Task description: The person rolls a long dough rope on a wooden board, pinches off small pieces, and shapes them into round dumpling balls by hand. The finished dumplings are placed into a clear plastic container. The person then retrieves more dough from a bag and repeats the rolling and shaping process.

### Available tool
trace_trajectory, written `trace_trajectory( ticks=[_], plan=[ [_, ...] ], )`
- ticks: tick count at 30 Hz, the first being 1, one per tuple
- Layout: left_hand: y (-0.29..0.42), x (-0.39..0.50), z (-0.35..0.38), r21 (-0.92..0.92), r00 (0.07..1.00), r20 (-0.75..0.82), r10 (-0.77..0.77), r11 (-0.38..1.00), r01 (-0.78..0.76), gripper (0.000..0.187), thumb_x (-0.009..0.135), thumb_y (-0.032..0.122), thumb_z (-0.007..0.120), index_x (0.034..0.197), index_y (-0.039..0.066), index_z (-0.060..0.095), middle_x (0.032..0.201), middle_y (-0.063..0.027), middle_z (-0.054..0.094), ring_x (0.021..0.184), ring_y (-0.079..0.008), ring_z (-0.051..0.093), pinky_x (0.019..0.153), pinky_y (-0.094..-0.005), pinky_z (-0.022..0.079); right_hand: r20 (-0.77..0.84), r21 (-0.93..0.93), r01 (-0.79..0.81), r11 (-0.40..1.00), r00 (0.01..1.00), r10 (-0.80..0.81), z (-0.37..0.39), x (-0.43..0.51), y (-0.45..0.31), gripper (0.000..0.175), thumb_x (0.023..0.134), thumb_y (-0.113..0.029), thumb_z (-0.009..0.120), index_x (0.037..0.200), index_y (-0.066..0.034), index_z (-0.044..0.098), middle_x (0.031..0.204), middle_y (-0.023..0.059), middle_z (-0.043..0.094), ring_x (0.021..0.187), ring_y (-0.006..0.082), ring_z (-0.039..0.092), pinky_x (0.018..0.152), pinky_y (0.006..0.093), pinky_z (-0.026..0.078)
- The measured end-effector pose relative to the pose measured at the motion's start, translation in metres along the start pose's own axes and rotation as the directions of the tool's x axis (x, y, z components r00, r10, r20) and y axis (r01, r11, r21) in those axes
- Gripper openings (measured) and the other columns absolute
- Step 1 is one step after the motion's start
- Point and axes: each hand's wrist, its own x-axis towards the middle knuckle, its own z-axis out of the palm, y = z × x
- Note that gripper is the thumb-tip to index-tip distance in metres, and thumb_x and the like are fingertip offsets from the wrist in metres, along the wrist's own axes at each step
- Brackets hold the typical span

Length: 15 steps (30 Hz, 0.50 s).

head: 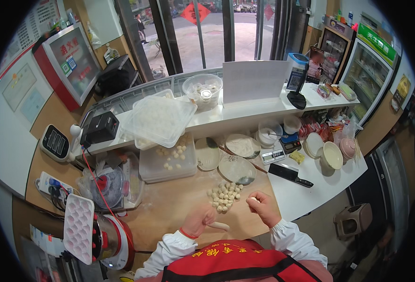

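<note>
My left hand (199,219) is closed around a short rope of pale dough (218,226), one end of which sticks out to the right, low over the wooden board (165,211). In my right hand (264,208) a small piece of dough (253,199) shows between thumb and curled fingers. Beyond and between the hands lies a cluster of several small dough lumps (225,197) on the board. A flowered oval plate (236,169) sits just past the cluster.
A cleaver (289,175) lies on the white tabletop at right, near a digital scale (273,156). Another plate holds flour (242,145). Stacked translucent boxes (168,172) carry more dough pieces. A red-based cooker (114,239) stands at lower left beside a white moulded tray (78,228).
</note>
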Motion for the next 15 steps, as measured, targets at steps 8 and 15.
trace_trajectory(
  ticks=[8, 15],
  plan=[
    [-0.015, 0.011, 0.023, 0.454, 0.973, -0.111, -0.2, 0.861, 0.229, 0.077, 0.105, 0.062, 0.025, 0.153, 0.002, 0.031, 0.084, 0.0011, 0.053, 0.073, -0.0106, 0.045, 0.068, -0.0243, 0.039, 0.501, -0.392, 0.592, 0.704, 0.779, -0.376, 0.032, -0.004, -0.001, 0.031, 0.085, -0.025, 0.074, 0.109, -0.0064, 0.068, 0.092, 0.012, 0.065, 0.08, 0.0258, 0.062, 0.072, 0.0358, 0.05],
    [-0.007, 0.014, -0.009, 0.5, 0.886, 0.233, -0.401, 0.831, 0.245, 0.049, 0.107, 0.049, 0.041, 0.119, 0.005, 0.058, 0.083, 0.001, 0.052, 0.074, -0.0103, 0.046, 0.068, -0.0257, 0.039, 0.419, -0.304, 0.485, 0.82, 0.841, -0.342, 0.032, -0.003, -0.015, 0.028, 0.079, -0.021, 0.082, 0.099, -0.0046, 0.073, 0.086, 0.0103, 0.07, 0.078, 0.0212, 0.067, 0.071, 0.0319, 0.052]
  ],
)
